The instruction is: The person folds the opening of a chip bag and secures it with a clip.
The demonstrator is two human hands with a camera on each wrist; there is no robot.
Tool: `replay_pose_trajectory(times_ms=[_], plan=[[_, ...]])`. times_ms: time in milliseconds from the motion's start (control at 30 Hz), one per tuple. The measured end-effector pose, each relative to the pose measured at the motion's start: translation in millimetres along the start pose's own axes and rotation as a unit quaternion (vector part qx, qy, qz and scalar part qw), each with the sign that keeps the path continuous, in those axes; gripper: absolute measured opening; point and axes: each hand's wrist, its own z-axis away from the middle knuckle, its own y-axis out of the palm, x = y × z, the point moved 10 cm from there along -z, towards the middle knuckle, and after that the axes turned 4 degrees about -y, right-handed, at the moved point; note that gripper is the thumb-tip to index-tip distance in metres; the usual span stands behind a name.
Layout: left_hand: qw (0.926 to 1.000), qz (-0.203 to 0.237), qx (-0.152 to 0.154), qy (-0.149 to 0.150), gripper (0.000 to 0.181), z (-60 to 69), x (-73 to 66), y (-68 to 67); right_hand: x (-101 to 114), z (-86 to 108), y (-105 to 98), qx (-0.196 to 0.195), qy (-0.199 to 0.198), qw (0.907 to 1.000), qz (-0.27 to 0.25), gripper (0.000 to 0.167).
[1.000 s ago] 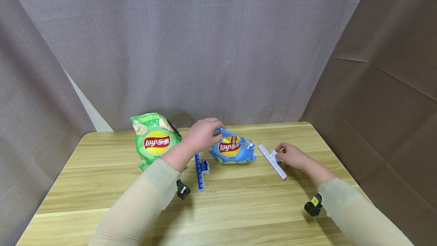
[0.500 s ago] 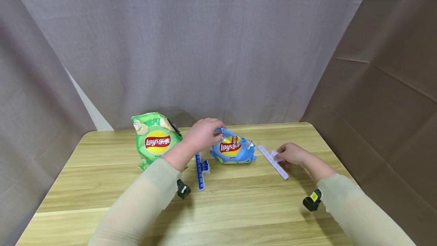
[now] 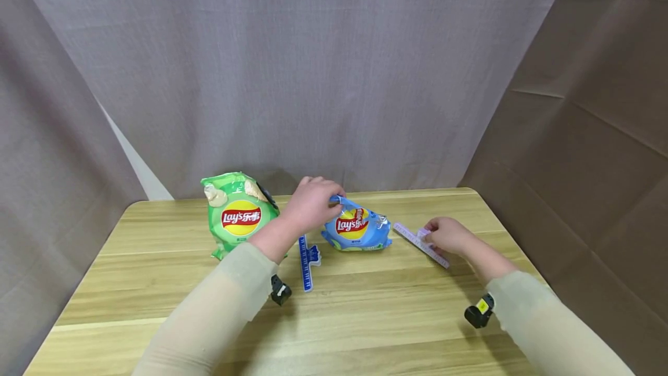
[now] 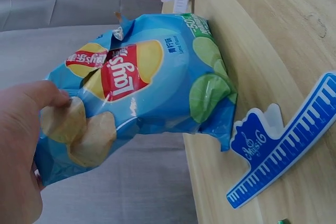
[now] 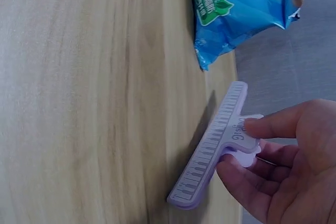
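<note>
A blue bag is gripped by the left hand, a purple clip pinched by the right hand, not fastened yet (blue clip untouched, at the bag's eight o'clock).

Left hand runs off left wrist view's edge; we can't see fingertips behind blue bag. Blue clip cut off there too. Right hand, cut by right wrist view's edge, covers some lettering on purple clip. Left arm hides part of green bag. Green speck: too small for us.
</note>
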Motion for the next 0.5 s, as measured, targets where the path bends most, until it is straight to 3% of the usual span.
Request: replay_pose_trajectory(times_ms=[300,500], plan=[[0.9999,-0.013,0.005,-0.007,0.016,-1.9,-3.2,-2.8,15,5.6,-25,-0.064,-0.054,0.9930,0.083,0.041],[0.9998,-0.019,0.009,-0.008,0.017,-1.9,-3.4,-2.9,24,12.5,-35,-0.106,-0.093,0.9856,0.093,0.040]])
